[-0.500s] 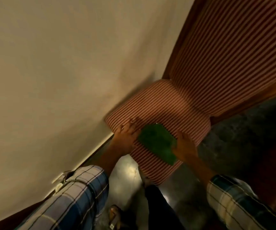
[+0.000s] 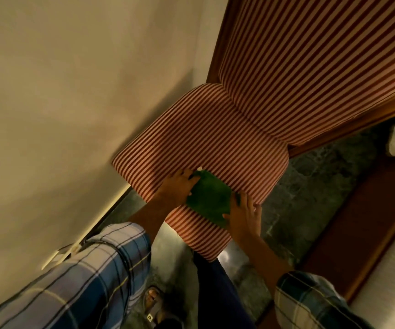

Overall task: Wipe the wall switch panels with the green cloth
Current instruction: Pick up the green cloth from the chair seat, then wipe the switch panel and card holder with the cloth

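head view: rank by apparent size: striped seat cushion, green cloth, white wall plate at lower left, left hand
1. Red-and-white striped seat cushion, the largest by far.
2. Folded green cloth.
3. Left hand, slightly smaller than the cloth in view.
4. White wall plate, partly hidden by the plaid sleeve, so its rank is unsure.

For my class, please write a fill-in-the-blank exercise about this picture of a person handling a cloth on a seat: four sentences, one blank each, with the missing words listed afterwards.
1. The folded cloth lying on the seat is ____ in colour.
2. The padded chair seat is covered in red and white ____ fabric.
3. The left hand and the right hand touch opposite ____ of the cloth.
4. The person's sleeves have a ____ pattern.

Missing words: green; striped; sides; checked
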